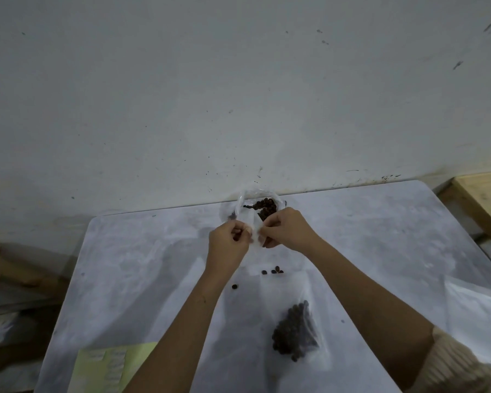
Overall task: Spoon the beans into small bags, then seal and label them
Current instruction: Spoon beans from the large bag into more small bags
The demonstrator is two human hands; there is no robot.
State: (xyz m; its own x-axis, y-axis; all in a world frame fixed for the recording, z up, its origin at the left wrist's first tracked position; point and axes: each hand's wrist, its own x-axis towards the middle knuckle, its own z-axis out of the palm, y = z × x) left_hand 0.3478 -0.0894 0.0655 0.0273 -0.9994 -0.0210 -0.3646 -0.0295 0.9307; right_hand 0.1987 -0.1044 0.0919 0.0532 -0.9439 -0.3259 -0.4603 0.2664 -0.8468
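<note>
The small bag point(254, 232) hangs clear and apparently empty above the far half of the tabletop point(380, 251). It is pinched at its top edge between the left hand point(228, 241) and the right hand point(285, 231), which are close together with fingers curled on the thin film, seemingly working its mouth apart. Whether the mouth is open yet cannot be told through the transparent plastic. The main risk is the film itself: it looks slick and limp, so a pinch that catches both layers together will not part them, and a harder tug could tear the top or pull it out of one hand. Just behind the hands the supply bag point(262, 208) of beans stands open near the wall point(238, 109), where a knuckle or the swinging small bag could tip it over. Loose beans point(272, 271) lie on the tabletop between the hands and the filled bag point(295, 330), and a forearm drawn back could sweep them off the edge. The label sheet point(111, 364) lies at the near left corner, partly hidden by the left forearm, where it could be dragged or creased.
</note>
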